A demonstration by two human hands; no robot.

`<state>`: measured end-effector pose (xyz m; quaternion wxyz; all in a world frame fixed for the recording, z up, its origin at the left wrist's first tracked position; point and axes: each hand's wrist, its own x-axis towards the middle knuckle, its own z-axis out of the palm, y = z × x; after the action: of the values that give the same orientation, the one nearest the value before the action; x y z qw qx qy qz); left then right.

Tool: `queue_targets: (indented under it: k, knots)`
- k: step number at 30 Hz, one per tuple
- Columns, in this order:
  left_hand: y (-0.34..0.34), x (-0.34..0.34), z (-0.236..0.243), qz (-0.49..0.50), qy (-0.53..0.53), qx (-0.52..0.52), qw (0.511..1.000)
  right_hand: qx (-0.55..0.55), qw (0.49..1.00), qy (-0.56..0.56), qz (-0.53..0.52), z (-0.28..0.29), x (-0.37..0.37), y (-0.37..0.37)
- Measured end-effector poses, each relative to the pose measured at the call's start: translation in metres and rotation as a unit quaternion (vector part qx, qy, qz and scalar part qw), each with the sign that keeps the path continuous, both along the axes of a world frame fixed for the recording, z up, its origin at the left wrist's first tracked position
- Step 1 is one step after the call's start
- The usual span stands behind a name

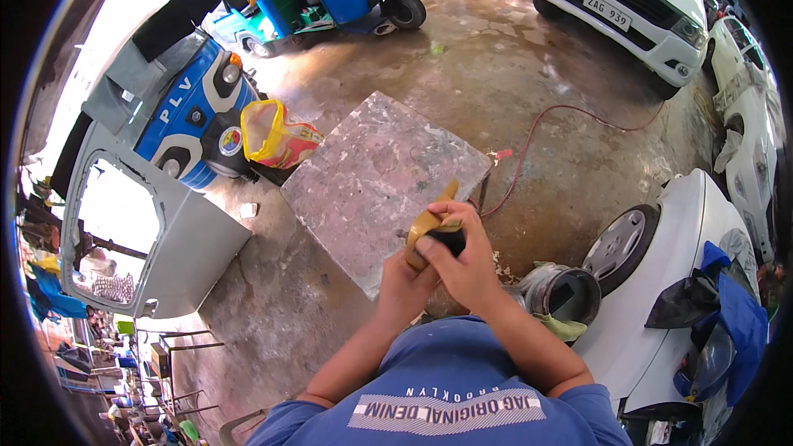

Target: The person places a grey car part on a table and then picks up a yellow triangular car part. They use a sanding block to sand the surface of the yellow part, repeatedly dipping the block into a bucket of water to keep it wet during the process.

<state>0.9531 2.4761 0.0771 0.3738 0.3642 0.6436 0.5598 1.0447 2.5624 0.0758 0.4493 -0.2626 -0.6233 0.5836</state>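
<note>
Tan strip [421,230]: between left grip [406,285] and right grip [476,254], over the near-right edge of the desk [372,165]
Both grips: pinching strip and black block [450,239]
Desk: scuffed, blotchy grey
Floor [487,66]: stained; yellow-red bag [289,144] left of desk, white car [698,231] right

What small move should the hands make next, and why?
Probably have the right hand tuck in the loose upper end of the tan strip: that end juts past the fingers, while the left hand grips the lower part beside the dark piece.
</note>
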Motion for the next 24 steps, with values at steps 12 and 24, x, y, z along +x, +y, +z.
queue_targets:
  k: [12,24]
  knots:
    - [-0.003,0.000,-0.003,-0.024,0.034,-0.009,0.999,0.158,0.986,-0.058,-0.019,0.000,0.010,0.007]
    - [0.000,-0.012,-0.014,-0.055,-0.044,-0.019,0.997,0.129,0.979,-0.154,0.039,0.014,0.015,0.011]
